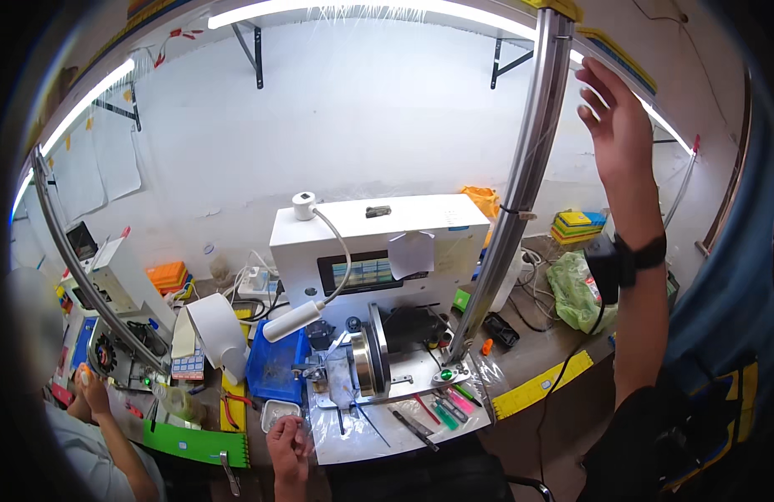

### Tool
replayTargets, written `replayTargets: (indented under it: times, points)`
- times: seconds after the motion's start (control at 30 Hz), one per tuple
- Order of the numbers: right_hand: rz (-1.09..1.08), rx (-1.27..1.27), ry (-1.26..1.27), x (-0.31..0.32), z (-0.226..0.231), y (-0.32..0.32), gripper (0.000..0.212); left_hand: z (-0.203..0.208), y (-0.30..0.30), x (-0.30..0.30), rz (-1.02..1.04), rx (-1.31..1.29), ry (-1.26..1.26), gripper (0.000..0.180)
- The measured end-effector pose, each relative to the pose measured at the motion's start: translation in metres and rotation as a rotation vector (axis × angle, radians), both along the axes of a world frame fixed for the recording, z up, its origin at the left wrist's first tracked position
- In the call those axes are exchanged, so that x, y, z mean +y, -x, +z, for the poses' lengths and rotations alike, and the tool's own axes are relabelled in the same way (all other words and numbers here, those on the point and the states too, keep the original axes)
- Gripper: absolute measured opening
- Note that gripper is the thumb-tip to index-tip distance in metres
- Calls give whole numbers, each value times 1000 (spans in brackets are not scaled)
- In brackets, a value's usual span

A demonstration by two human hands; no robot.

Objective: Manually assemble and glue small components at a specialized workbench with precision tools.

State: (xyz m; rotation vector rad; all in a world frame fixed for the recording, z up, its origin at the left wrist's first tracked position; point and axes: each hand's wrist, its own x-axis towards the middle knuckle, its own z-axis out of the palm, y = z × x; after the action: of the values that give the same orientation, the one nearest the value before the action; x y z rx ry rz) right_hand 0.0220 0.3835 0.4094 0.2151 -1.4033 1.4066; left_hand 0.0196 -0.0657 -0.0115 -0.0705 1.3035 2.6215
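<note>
My left hand (288, 439) is low in the middle, beside a small white dish (280, 413). Its fingers are closed together; what they pinch, if anything, is too small to make out. My right hand (606, 105) is raised high at the right, next to a tall metal post (521, 159). Its fingers are bent but apart, and I see nothing between them. A dark band with a black device circles that wrist. Between my hands stands a white machine (366, 243) with a screen and a round metal spindle (370, 360).
A white lamp (293, 321) bends over a blue tray (274, 361). Pens and markers (449, 407) lie on the machine's front sheet. Thin white strands (362, 12) hang from the lit shelf. At the left, a co-worker's hands (90, 393) hold something orange.
</note>
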Motion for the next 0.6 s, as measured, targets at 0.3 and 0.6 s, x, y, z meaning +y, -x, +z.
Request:
replayTargets:
  times: [0.3,0.6]
  points:
    - [-33,-62,0,-6,16,21,12,1,0,6,73,-67,31,19]
    - [-91,-115,-24,-14,-12,-6,16,10,-3,8,112,-91,128,21]
